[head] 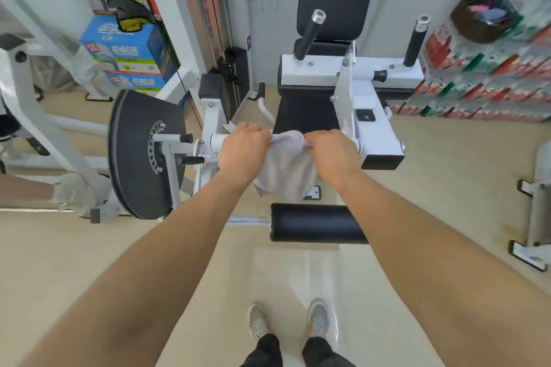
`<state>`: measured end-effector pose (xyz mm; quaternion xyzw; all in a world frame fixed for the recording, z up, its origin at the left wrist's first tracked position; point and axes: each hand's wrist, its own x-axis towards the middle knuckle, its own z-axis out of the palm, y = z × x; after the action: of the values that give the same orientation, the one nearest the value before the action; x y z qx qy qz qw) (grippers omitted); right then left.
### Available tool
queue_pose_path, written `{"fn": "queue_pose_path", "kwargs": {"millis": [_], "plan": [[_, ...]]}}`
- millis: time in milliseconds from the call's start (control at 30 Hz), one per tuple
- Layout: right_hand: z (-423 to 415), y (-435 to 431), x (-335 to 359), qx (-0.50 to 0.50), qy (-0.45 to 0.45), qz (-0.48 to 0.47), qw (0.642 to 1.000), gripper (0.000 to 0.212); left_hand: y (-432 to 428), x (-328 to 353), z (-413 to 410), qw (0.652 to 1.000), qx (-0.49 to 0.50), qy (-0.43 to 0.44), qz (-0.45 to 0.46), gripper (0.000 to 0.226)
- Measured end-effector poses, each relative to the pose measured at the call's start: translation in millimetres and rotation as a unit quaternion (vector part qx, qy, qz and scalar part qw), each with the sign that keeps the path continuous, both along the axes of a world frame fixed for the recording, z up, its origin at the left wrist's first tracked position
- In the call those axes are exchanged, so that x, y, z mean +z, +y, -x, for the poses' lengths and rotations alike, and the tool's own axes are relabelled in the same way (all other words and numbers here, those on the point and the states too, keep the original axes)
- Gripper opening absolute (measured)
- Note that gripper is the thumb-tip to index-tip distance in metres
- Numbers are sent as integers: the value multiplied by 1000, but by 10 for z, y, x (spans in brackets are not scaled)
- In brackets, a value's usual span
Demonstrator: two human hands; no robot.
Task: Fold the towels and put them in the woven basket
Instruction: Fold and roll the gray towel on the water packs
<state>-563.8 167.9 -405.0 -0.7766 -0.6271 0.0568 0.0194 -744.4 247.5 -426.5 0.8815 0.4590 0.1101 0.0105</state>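
Standing before the white gym machine [384, 140], I see the woven basket [477, 30] far ahead, nearer to my right hand [334, 152]. The grey towel [286, 170] hangs below my hands, its top edge running sideways; the right hand and the left hand [243, 152] each pinch one end of it.

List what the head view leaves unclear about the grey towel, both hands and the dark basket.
1. Head view, light grey cloth towel: its top edge is bunched inside the left hand and right hand, so its fold state is unclear.
2. Head view, underside of each grip: hidden by the backs of the hands.
3. Head view, dark brown woven basket, upper right: blurred, its contents only coloured smears.
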Motion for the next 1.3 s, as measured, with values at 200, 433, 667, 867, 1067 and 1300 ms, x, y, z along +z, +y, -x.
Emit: {"fn": "queue_pose_path", "kwargs": {"millis": [200, 433, 667, 867, 1067, 1300], "plan": [[-91, -364, 195, -4, 55, 66, 996, 21, -380, 188, -326, 998, -59, -8, 8, 12], [-873, -1488, 114, -3, 75, 151, 986, 12, -1194, 321, -1126, 974, -147, -39, 166, 15], [-2246, -2872, 122, -127, 88, 120, 981, 9, -2205, 442, -2566, 949, -174, -41, 259, 18], [-3181, -3774, 219, -185, 111, 8, 976, 22, -3027, 468, -3840, 939, -174, -54, 291, 12], [-3704, -4193, 178, -260, 266, -21, 928, 36, -3533, 457, -4908, 920, -185, -70, 339, 14], [-4642, -4315, -39, -347, 252, -58, 901, 8, -3537, 336, -6041, 900, -184, -81, 386, 21]]}}
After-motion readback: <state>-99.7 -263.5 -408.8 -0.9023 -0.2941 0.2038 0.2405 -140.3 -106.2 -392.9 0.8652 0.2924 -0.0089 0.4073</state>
